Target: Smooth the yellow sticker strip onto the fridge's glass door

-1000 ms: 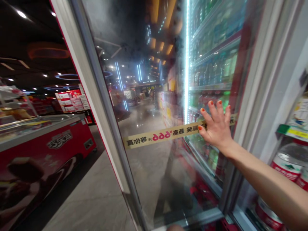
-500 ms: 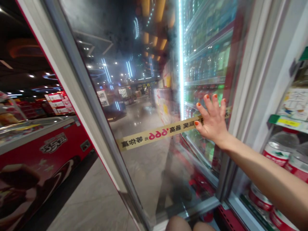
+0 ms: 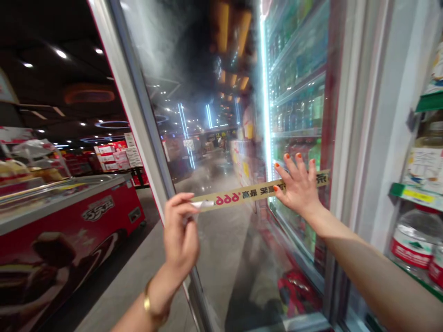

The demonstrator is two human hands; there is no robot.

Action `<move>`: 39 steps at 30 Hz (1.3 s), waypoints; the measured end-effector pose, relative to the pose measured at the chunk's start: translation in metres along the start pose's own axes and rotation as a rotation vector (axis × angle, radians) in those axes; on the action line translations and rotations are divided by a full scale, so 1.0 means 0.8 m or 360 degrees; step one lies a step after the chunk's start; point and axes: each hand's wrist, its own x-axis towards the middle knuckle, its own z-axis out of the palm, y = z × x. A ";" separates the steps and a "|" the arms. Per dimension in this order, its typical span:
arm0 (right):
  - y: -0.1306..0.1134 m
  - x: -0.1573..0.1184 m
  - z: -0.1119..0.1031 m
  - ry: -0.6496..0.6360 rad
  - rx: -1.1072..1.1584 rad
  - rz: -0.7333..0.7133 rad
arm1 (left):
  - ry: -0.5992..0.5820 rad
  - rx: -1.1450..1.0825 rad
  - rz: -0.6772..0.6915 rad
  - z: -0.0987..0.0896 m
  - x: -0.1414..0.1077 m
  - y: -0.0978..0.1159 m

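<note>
A glass cooler door point(image 3: 214, 240) with a pale metal frame stands in front of me. Across it runs a tan strip point(image 3: 256, 191) with reversed characters and a pink "666". My right hand point(image 3: 299, 186) lies spread on the glass near the hinge side, over part of that strip. Near the opposite frame, my left hand point(image 3: 182, 230) is closed with fingers bent. A small white thing point(image 3: 204, 204), blurred and perhaps folded paper or cloth, sticks out from its fingertips over the strip's left end. A gold bracelet point(image 3: 147, 299) circles the left wrist.
Lit shelves of bottles point(image 3: 297, 110) show through or in the glass at right. Beyond the white cooler frame point(image 3: 398, 115) sit large water bottles point(image 3: 415, 240) with red labels. A red ice-cream freezer point(image 3: 79, 235) stands left on the grey floor point(image 3: 121, 281).
My left hand has come into view at the door's left side with the white thing. My right hand stays spread on the glass. The view has shifted left.
</note>
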 end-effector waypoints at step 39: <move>0.013 -0.016 0.026 0.0020 -0.0122 -0.0200 | -0.0890 0.0606 0.1062 0.139 0.003 -0.104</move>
